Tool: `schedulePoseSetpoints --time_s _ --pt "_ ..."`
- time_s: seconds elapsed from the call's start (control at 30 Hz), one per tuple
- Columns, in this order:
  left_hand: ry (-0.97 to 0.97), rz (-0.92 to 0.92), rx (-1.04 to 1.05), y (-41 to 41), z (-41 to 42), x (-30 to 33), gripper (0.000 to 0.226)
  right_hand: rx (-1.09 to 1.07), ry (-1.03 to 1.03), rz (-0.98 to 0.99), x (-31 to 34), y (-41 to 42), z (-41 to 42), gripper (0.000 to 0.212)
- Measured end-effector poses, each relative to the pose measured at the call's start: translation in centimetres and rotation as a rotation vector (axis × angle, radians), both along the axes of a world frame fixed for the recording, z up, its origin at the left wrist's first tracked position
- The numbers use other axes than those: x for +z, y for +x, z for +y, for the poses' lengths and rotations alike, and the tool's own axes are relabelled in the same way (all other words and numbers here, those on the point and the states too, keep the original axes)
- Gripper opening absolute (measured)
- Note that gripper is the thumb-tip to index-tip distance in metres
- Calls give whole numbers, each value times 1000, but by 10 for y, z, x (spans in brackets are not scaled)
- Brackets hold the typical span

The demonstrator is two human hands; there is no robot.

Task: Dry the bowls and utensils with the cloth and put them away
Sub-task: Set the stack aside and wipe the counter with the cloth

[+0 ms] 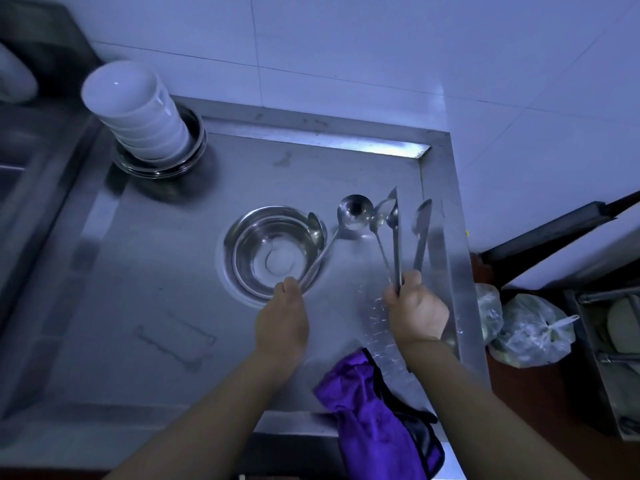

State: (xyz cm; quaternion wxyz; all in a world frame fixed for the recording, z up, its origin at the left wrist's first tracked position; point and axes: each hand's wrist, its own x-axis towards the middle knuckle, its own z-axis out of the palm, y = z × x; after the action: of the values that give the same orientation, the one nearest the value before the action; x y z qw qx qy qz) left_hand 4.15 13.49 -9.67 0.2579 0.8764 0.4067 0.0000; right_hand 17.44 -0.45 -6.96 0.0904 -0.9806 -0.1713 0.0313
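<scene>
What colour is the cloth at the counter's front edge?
Purple with dark trim; the cloth shows clearly in the head view.

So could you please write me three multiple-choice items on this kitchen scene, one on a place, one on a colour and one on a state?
1. Where does the stack of white bowls stand?
A. far left of the counter
B. in the right hand
C. on the cloth

2. What colour is the cloth?
A. yellow
B. purple
C. white

3. What is the right hand doing?
A. resting flat
B. wiping the wall
C. gripping a bunch of utensils

Answers: 1 A, the stack sits on steel bowls at the counter's far left; 2 B, it is purple with dark trim; 3 C, its fingers curl round the handles.
</scene>
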Motion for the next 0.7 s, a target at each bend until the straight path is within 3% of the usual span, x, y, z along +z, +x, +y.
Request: schedulePoseSetpoints --time_s 0.17,0.27,0.37,0.43,0.63,0.7 --pt "-52 -49 112 -57 26 10 8 207 139 -190 22 -60 53 20" --pt "-21 -19 187 -101 51 19 8 262 139 -107 19 -104 89 20" --pt "6 16 266 -145 81 21 11 288 17 134 11 -145 128 24" --pt "17 25 317 -173 99 20 10 363 -27 194 5 -170 153 27" --pt "99 175 274 -232 146 7 20 430 -86 213 -9 -226 207 24" --pt "112 133 294 -243 158 4 14 419 -103 221 -15 -235 219 21"
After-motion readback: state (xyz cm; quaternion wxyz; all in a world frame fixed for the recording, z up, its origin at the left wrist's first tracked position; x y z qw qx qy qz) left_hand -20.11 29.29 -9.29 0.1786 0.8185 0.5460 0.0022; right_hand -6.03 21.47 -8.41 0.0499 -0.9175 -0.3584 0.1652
